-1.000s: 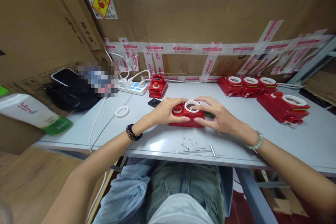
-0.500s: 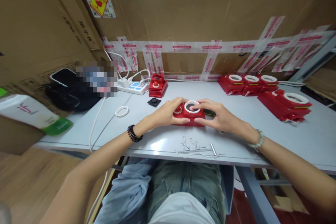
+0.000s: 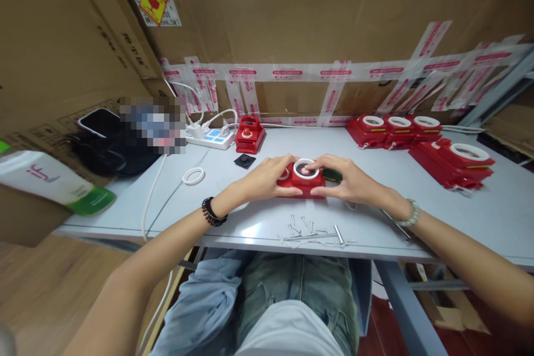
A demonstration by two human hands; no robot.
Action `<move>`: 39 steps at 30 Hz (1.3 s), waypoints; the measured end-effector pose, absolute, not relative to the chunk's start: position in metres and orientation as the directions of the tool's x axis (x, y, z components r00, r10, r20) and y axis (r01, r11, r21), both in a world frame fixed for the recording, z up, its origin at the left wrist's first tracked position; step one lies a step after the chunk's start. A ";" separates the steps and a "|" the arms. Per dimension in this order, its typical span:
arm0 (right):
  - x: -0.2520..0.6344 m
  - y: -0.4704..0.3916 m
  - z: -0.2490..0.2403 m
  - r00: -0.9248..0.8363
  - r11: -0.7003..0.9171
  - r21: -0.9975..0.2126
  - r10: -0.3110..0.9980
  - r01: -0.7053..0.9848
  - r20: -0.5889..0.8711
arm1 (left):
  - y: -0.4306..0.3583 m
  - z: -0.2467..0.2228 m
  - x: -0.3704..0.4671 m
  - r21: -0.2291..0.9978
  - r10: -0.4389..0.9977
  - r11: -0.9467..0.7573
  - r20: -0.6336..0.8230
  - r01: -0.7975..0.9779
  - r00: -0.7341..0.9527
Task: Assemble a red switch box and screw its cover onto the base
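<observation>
Both hands on the red plastic housing (image 3: 301, 182), mid-bench just beyond the loose screws (image 3: 311, 231).

My left hand (image 3: 267, 178) and right hand (image 3: 352, 183) clasp its ends; it seems rigid and light (white ring (image 3: 305, 168) perhaps loose), so side walls are the hold.

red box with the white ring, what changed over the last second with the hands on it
Little changed. The right hand drew closer around the red plastic box with the white ring, its fingertips now on the ring's rim. The left hand kept its grip on the box's left end. The box, the loose metal screws and the loose white ring stayed put on the grey table.
</observation>
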State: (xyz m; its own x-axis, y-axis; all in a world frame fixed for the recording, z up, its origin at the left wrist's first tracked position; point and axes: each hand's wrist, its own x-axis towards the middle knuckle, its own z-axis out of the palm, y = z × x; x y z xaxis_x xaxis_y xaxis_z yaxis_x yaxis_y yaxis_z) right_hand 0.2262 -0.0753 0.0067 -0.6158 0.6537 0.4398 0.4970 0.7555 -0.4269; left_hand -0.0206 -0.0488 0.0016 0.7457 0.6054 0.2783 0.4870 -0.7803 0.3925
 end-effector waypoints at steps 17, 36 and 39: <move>0.235 -0.076 0.022 -0.471 0.557 -0.548 0.828 0.624 0.305 | -0.045 0.032 -0.014 0.135 0.673 -0.737 0.060 0.662 0.737; 0.268 -0.061 0.029 -0.434 0.382 -0.294 0.891 0.876 -0.135 | -0.045 0.063 0.021 -0.032 0.740 -0.660 -0.197 0.750 0.643; 0.272 -0.062 0.034 -0.450 0.419 -0.274 0.891 0.866 -0.058 | -0.044 0.064 0.023 -0.017 0.736 -0.661 -0.211 0.750 0.644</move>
